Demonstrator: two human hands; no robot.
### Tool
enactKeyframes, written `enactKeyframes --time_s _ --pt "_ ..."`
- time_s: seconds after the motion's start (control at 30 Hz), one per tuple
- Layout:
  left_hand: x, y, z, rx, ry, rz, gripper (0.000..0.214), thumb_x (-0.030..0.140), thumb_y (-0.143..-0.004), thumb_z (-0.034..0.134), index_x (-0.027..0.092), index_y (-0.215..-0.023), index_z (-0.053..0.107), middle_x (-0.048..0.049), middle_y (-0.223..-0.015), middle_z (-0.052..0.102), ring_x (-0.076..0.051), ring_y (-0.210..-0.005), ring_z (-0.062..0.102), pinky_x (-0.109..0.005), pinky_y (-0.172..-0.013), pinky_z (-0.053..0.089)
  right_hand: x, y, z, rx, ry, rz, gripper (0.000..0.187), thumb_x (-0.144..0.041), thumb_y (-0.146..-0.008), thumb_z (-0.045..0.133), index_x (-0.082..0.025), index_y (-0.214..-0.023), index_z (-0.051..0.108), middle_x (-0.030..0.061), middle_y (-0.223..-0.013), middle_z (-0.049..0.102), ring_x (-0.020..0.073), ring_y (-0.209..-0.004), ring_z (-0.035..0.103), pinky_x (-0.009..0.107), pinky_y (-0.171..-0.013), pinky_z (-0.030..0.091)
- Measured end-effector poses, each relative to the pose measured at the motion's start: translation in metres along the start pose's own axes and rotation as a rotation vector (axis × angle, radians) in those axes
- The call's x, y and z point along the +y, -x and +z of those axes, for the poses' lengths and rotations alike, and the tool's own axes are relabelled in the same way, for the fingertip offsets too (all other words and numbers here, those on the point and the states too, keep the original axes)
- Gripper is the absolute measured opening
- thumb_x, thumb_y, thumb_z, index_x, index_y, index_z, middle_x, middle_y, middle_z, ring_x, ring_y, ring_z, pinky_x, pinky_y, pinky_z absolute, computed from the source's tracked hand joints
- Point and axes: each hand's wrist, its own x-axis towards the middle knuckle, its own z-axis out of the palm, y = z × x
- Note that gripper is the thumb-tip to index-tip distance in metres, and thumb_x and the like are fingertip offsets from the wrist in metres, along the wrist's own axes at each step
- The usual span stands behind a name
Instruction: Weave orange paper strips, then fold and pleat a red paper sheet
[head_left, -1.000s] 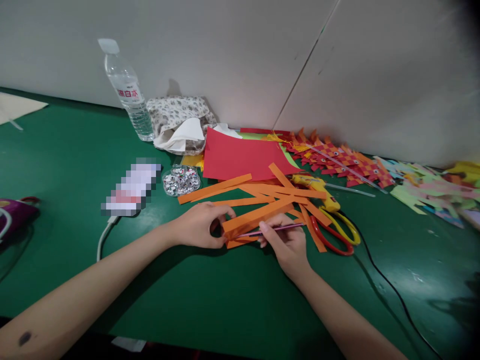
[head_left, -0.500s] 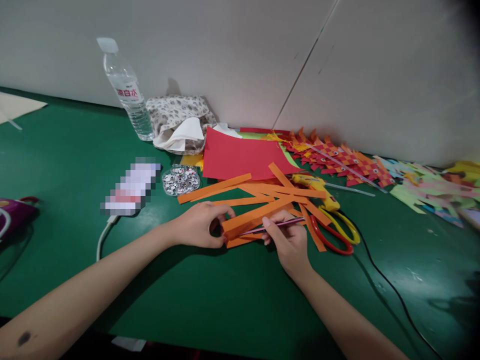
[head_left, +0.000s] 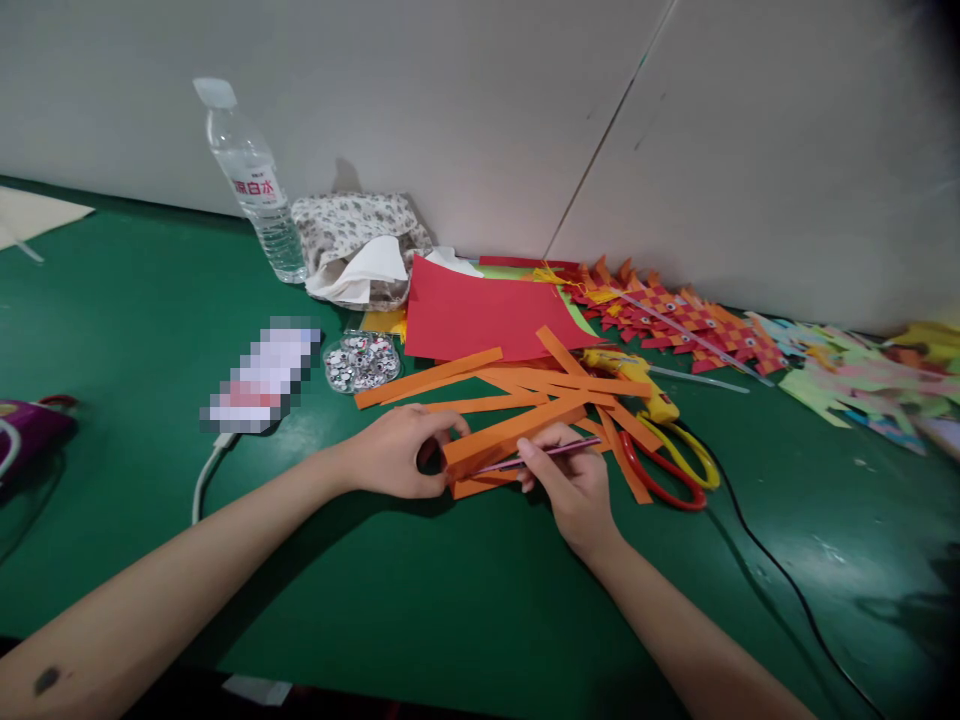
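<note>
My left hand (head_left: 405, 450) pinches the near-left end of a folded orange paper strip (head_left: 510, 438) between thumb and fingers. In my right hand (head_left: 574, 485) is a thin pinkish-purple pen-like stick (head_left: 559, 450), gripped like a pencil. Its tip lies along the lower side of the strip, close to my left fingertips; whether it touches the paper I cannot tell. More orange paper strips (head_left: 442, 375) lie crossed behind and under both hands. Just right of my right hand are scissors with red and yellow handles (head_left: 667, 488), their blades hidden under the strips.
Red paper sheets (head_left: 487, 310), a yellow glue gun (head_left: 656, 390) with black cable, and a bag of googly eyes (head_left: 362, 361) lie behind the strips. A water bottle (head_left: 259, 190), tissue pack (head_left: 360, 225) and phone (head_left: 266, 375) stand left. Woven paper fish (head_left: 690, 325) lie right.
My right hand has shifted slightly left, bringing the pen-like stick along the strip toward my left fingers. My left hand and the strip have hardly moved.
</note>
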Motion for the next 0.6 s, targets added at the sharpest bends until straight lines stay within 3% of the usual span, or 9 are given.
enactKeyframes --time_s 0.23,0.6 --pt "0.0019 -0.0006 0.0002 0.0 -0.002 0.003 0.04 0.03 -0.069 0.063 0.021 -0.107 0.053 0.001 -0.079 0.064 -0.015 -0.067 0.06 -0.032 -0.078 0.046 0.0008 0.0005 -0.0014 0.067 -0.008 -0.023 0.023 -0.028 -0.086 0.061 -0.019 -0.065 0.055 -0.0035 -0.051 0.055 0.0089 -0.043 0.053 0.021 -0.044 0.041" --pt "-0.0007 0.0001 0.0012 0.004 -0.002 0.027 0.042 0.027 -0.067 0.063 0.021 -0.107 0.053 0.0016 -0.081 0.066 -0.016 -0.07 0.061 -0.032 -0.079 0.045 0.0007 0.0026 -0.0012 -0.065 0.019 -0.042 0.019 -0.028 -0.087 0.061 -0.02 -0.07 0.057 -0.0022 -0.055 0.06 0.0113 -0.047 0.058 0.023 -0.049 0.048"
